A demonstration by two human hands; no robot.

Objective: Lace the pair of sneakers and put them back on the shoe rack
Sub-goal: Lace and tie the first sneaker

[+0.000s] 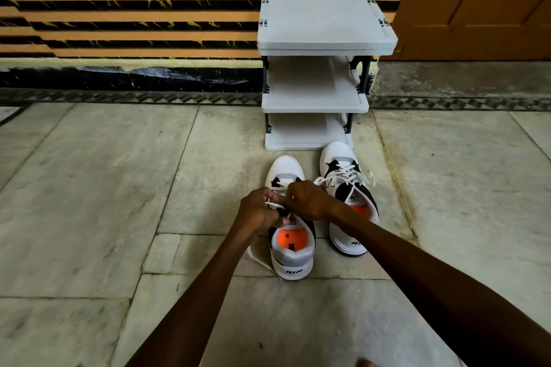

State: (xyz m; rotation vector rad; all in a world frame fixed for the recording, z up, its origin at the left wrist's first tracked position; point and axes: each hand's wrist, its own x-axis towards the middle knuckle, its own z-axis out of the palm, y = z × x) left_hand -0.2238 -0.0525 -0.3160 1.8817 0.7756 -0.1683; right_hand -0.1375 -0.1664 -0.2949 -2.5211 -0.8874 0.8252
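Observation:
Two white-and-black sneakers with orange insoles stand on the stone floor, toes toward the rack. Over the tongue of the left sneaker (290, 250), my left hand (258, 211) and my right hand (305, 199) each pinch its white lace (275, 205). One loose lace end (262, 262) trails on the floor at that shoe's left side. The right sneaker (347, 197) stands just beside it, its lace threaded and lying in loose loops. The white three-level shoe rack (316, 104) stands just beyond the toes, its shelves bare.
A striped orange-and-black wall (134, 15) runs behind the rack, with a brown wooden door (477, 3) at the right. Grey stone floor slabs (89, 188) spread to both sides of the shoes.

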